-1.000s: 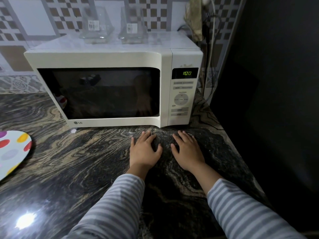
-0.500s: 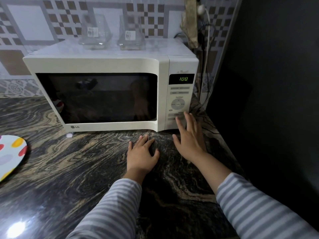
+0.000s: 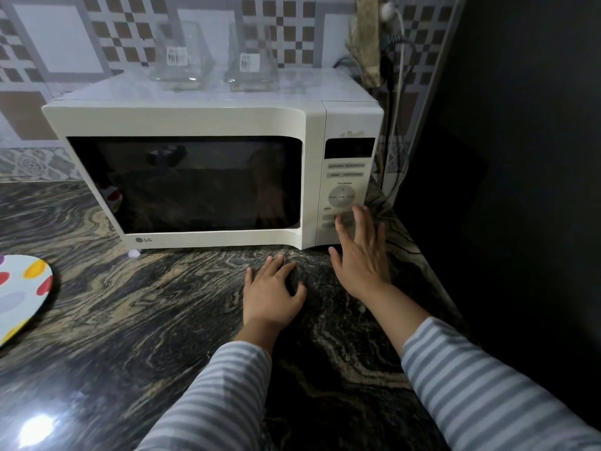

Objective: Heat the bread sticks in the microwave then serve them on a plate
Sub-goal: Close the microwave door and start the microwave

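A white microwave [image 3: 208,122] stands on the dark marbled counter with its door shut; the window is dark and no bread sticks show. Its display [image 3: 349,148] is blank. My right hand [image 3: 359,258] is raised, fingers spread, fingertips touching the lower buttons of the control panel [image 3: 344,177]. My left hand [image 3: 271,296] lies flat on the counter in front of the microwave, fingers apart, holding nothing. A white plate with coloured spots [image 3: 19,294] sits at the left edge, partly cut off.
Two clear glass containers [image 3: 182,56] [image 3: 252,58] stand on top of the microwave. Cables [image 3: 395,92] hang at its right side beside a dark wall [image 3: 504,157]. The counter [image 3: 130,336] stretches left and toward me.
My right hand rose from the counter to the lower buttons of the panel. The display, which read 1:00, is now blank. The left hand stayed flat.
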